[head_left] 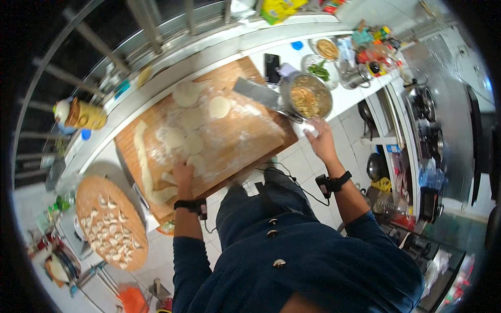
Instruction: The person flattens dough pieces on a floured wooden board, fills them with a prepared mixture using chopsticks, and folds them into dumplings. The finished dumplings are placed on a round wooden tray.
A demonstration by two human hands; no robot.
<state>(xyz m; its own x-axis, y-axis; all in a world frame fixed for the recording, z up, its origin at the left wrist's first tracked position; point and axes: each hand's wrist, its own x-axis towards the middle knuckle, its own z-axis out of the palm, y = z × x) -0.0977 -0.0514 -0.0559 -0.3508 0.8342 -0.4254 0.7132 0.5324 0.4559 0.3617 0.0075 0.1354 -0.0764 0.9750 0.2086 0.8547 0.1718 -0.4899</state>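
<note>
My left hand [182,172] is closed, knuckles up, low on a floured wooden board [229,146]. Its fingertips are hidden, beside a round dough wrapper [195,165]; what they hold, if anything, does not show. Several more flat wrappers [219,107] lie across the board, and a long dough rope [140,151] curves along its left side. At the near right rim of a metal pot [329,101] with chopped filling [307,100], my right hand [322,140] has thumb and fingers apart. A cleaver [257,94] lies on the board, its handle end near the pot.
At lower left, an oval wooden board [94,188] carries several shaped dumplings [112,229]. Behind the pot are a phone [272,68], a plate of greens [319,71] and a metal mug [356,78]. Window bars line the far left; shelves with pans [377,166] stand right.
</note>
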